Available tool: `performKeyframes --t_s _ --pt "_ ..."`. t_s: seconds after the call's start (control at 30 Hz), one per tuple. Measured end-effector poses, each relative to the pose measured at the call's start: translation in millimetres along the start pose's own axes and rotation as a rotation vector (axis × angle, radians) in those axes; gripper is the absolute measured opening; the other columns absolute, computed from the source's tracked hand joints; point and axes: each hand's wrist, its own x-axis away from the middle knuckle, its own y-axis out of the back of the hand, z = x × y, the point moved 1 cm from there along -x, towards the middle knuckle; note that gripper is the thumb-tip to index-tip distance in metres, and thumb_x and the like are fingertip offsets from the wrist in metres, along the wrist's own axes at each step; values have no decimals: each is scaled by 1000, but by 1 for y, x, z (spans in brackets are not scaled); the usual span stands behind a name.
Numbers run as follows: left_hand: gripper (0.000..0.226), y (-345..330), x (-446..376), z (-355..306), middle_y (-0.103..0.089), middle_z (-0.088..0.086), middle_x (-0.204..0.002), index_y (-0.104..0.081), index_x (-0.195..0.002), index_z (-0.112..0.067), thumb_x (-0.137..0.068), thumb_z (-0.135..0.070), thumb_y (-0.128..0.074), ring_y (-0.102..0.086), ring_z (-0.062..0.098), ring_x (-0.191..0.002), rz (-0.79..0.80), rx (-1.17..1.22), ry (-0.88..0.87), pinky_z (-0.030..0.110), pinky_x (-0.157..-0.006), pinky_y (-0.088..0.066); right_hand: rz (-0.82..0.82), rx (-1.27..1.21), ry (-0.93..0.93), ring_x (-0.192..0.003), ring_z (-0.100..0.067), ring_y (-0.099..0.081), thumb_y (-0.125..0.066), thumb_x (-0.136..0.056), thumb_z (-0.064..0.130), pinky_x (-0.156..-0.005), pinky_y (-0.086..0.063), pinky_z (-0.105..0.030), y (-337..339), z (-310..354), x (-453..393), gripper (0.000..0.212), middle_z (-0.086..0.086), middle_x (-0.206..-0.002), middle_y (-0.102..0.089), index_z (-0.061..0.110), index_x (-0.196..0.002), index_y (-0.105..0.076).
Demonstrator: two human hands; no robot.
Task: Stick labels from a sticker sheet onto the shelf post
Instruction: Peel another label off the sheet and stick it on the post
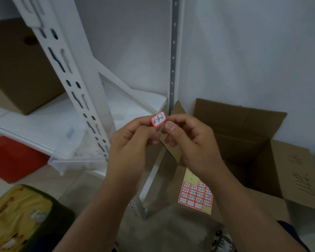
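My left hand [129, 142] and right hand [189, 140] pinch one label [158, 119] together; the sticker sheet [196, 195] lies below my right wrist, the shelf post [76, 73] up-left

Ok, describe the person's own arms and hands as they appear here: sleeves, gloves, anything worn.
Both hands are bare: no gloves, rings or watch show on the left hand or the right hand. The forearms are uncovered to the frame's lower edge. A dark blue cloth edge shows beside the right forearm, possibly clothing.

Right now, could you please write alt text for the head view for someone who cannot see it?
Two hands hold up a small red-bordered label marked 6-3-2, the left hand and right hand pinching it together beside a white slotted shelf post. Below, the sticker sheet lies beside an open cardboard box.
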Motion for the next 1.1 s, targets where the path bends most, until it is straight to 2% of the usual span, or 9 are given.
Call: performKeyframes --t_s 0.2,0.3,0.47,0.6,0.67,0.77,0.87,1.0,1.1 --pt "30 21 -2 -4 -60 7 -72 -77 -82 -20 -78 -11 -48 -52 19 -72 -12 -121 -107 31 -68 -45 45 -147 -100 -76 -13 -68 -56 -83 34 -68 -56 -20 -15 8 -3 25 5 -86 -72 20 -100 -68" --pt "31 26 -2 -4 -67 -2 -74 -77 -86 -19 -80 -9 -48 -57 10 -71 5 -197 -171 23 -66 -46 53 -175 -128 -78 -14 -69 -58 -88 25 -69 -58 -22 -22 7 -4 14 7 -87 -72 24 -100 -66" --pt "25 26 0 -9 -72 -8 -80 -74 -92 -22 -84 -13 -51 -63 3 -74 -14 -280 -221 13 -66 -47 3 -155 -62 -73 -10 -68 -61 -90 15 -64 -56 -18 -29 7 -9 7 3 -82 -71 18 -93 -67" --pt "25 28 2 -8 -65 -9 -79 -71 -98 -20 -89 -28 -49 -60 9 -73 -133 -594 -424 13 -62 -47 -27 -44 52 -69 -5 -65 -60 -90 15 -61 -50 -12 -38 10 -9 5 7 -74 -67 14 -90 -65" --pt "28 31 5 -11 -60 -3 -76 -70 -101 -7 -90 -18 -47 -54 10 -64 -237 -695 -590 11 -58 -42 -88 -184 15 -68 -5 -63 -56 -93 10 -61 -50 -14 -33 13 -11 9 7 -72 -66 13 -89 -63" --pt "21 44 7 -12 -52 9 -76 -60 -104 -2 -88 -8 -47 -49 16 -63 -369 -678 -759 19 -58 -42 -128 -665 -172 -68 -12 -60 -53 -90 12 -62 -50 -24 -26 12 -20 6 0 -73 -64 11 -88 -60" --pt "36 61 2 -3 -47 12 -100 -46 -115 -9 -82 -20 -58 -52 26 -88 -528 -645 -612 34 -70 -48 26 -740 -285 -71 -15 -60 -54 -83 20 -63 -50 -26 -46 6 -23 17 -2 -77 -64 7 -93 -57" --pt "73 68 -4 8 -42 6 -128 -34 -139 -4 -80 -36 -64 -50 16 -117 -464 -702 -469 13 -90 -45 112 -695 -300 -74 -15 -62 -46 -98 14 -64 -53 -27 -70 -1 -25 12 -2 -77 -64 7 -97 -56" --pt "80 68 -6 12 -42 -2 -136 -28 -147 -10 -82 -38 -66 -51 11 -122 -369 -689 -448 11 -96 -45 131 -655 -315 -74 -14 -61 -46 -99 15 -69 -54 -30 -77 -4 -28 12 -1 -75 -62 6 -99 -55"
